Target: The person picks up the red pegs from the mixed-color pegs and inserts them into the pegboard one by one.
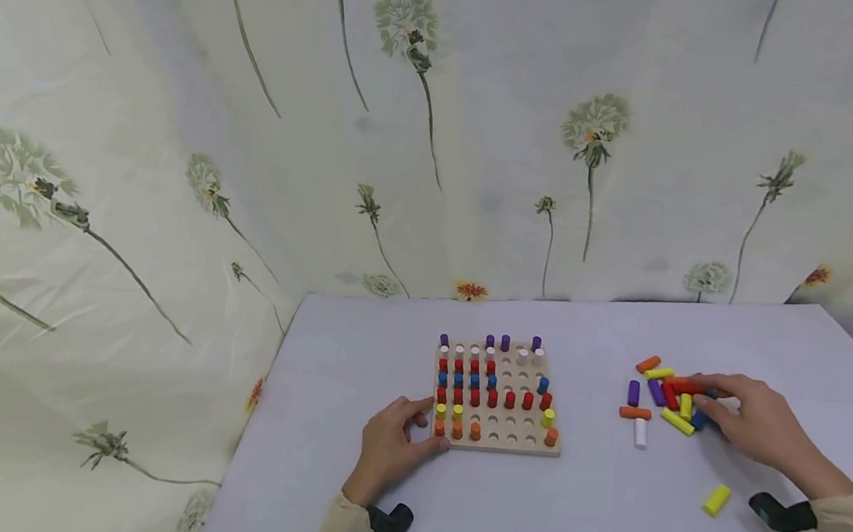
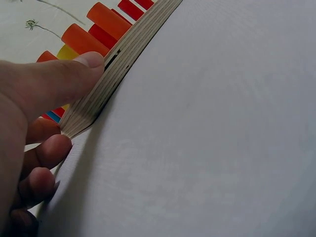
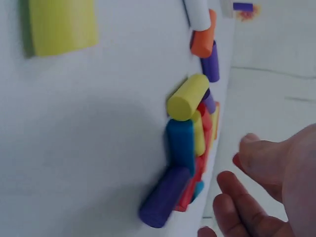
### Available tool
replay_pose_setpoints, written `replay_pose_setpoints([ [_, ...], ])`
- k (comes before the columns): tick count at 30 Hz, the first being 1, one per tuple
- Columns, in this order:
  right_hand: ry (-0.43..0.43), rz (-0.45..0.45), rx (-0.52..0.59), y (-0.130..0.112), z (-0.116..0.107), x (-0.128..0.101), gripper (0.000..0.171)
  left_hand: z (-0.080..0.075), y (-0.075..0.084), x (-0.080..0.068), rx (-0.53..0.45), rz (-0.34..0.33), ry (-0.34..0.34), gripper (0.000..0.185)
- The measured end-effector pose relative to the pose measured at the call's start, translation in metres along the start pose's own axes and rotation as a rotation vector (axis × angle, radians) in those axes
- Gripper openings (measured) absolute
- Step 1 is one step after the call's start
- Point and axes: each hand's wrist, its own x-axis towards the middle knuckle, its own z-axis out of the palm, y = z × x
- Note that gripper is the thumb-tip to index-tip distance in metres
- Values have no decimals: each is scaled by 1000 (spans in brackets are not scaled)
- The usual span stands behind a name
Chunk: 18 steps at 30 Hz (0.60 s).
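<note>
My left hand (image 1: 393,443) grips the near left corner of a wooden pegboard (image 1: 510,450). In the left wrist view its thumb (image 2: 81,74) presses on the layered front edge, with the fingers round the left side. Coloured pegs stand upright in rows on the board: purple, white, red, blue, red, yellow and orange, with bare holes between some. My right hand (image 1: 753,417) is over a pile of loose pegs, thumb and index finger apart. The index fingertip overlaps the end of a red peg (image 1: 680,385). In the right wrist view a purple peg (image 3: 164,197) leans against the pile.
Loose pegs lie left of my right hand, among them a white one (image 1: 640,434), an orange one (image 1: 635,413) and a purple one (image 1: 634,392). A yellow peg (image 1: 716,500) lies apart, nearer me. Behind the pale table (image 1: 359,353) hangs a dandelion-print cloth (image 1: 497,138).
</note>
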Motion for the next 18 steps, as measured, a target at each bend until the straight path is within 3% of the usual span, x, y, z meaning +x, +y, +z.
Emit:
replay_pose_setpoints([
  [7, -9, 73, 55, 8, 21, 1, 51, 3, -3, -4, 3, -24, 7, 62],
  [14, 98, 5, 5, 3, 32, 2, 41, 5, -2, -2, -10, -13, -12, 62],
  [18, 97, -26, -17, -6, 31, 6, 41, 2, -2, 1, 11, 15, 10, 61],
])
